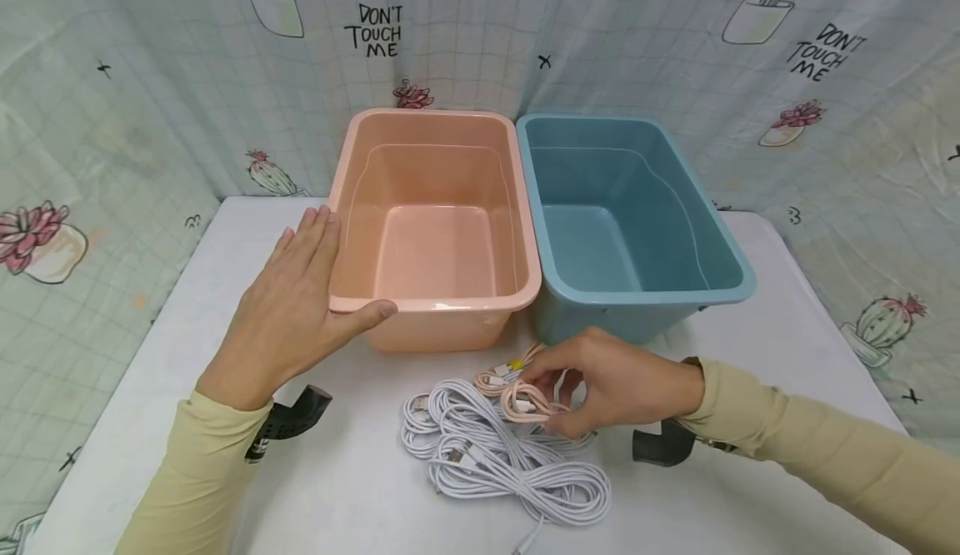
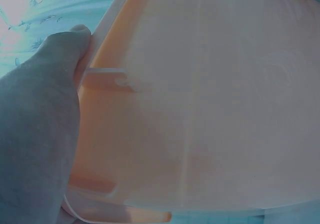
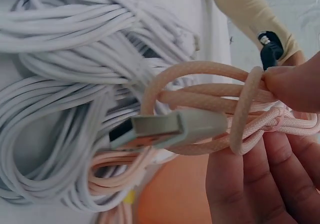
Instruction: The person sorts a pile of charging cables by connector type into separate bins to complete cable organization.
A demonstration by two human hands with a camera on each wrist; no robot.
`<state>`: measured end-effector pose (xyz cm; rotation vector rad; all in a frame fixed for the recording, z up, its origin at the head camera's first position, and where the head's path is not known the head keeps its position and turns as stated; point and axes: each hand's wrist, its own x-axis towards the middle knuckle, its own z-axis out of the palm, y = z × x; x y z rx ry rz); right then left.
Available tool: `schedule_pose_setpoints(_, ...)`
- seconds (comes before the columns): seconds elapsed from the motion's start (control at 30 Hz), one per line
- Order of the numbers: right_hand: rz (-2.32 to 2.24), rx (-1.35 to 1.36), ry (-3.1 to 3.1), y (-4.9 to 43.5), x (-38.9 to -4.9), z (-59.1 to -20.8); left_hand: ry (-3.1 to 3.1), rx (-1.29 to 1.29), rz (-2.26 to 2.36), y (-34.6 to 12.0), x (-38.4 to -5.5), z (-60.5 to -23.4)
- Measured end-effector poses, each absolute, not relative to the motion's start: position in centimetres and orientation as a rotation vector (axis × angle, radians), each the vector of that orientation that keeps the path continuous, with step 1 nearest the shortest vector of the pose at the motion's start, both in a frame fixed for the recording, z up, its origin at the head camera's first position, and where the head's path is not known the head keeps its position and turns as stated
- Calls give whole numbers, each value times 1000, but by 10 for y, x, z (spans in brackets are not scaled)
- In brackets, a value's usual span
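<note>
My right hand (image 1: 615,376) pinches a coiled peach USB cable (image 3: 200,96) between thumb and fingers, over the cable pile. In the right wrist view its USB plug (image 3: 170,129) points away from the fingers. A second peach cable (image 1: 491,382) with a bit of yellow on it lies by the pile's back edge. Several white cable coils (image 1: 517,455) lie heaped below. My left hand (image 1: 288,309) rests with straight fingers along the left rim of the peach bin (image 1: 435,326), its thumb over the front rim. Nothing shows inside that bin.
A blue bin (image 1: 622,317) stands right against the peach one. Both sit on a white table (image 1: 322,472) before a printed cloth (image 1: 480,30). Black wrist mounts (image 1: 296,413) hang below both wrists.
</note>
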<state>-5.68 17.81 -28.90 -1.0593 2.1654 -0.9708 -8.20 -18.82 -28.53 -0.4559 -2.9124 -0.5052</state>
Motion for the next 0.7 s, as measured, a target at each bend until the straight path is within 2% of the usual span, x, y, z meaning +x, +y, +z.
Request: schedule_pose_setpoints(0.7,-1044,-1075,2163,172,-61,-233,-2905,-462,-506,-189,-82,-287)
